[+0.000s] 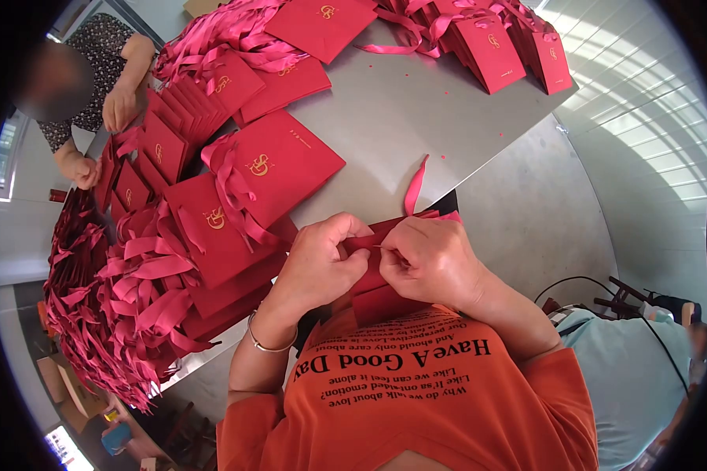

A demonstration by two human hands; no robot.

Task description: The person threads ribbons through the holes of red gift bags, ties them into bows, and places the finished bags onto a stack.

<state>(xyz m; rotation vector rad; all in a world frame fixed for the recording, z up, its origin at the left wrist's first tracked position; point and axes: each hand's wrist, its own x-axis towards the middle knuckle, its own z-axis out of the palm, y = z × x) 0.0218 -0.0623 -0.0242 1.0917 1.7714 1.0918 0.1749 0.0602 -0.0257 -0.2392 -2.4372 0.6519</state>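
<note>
A red paper bag (pixel 385 304) is held against my body at the near edge of the table. My left hand (pixel 326 257) grips it from the left, thumb and forefinger curled at its opening. Close beside it, my right hand (pixel 428 259) is closed in a pinch at the bag's upper part. A thin pale tip shows at those fingers, too small to name. Beyond the right hand a pink ribbon (pixel 417 187) sticks up over the table edge. The inside of the bag is mostly hidden by my hands.
Finished-looking red bags with gold print (pixel 287 166) and pink ribbon handles crowd the metal table (pixel 416 118) on the left and far side. More bags (pixel 489 55) stand at the far right. A co-worker's hand (pixel 119 106) is at the left; another person in light blue (pixel 624 385) sits right.
</note>
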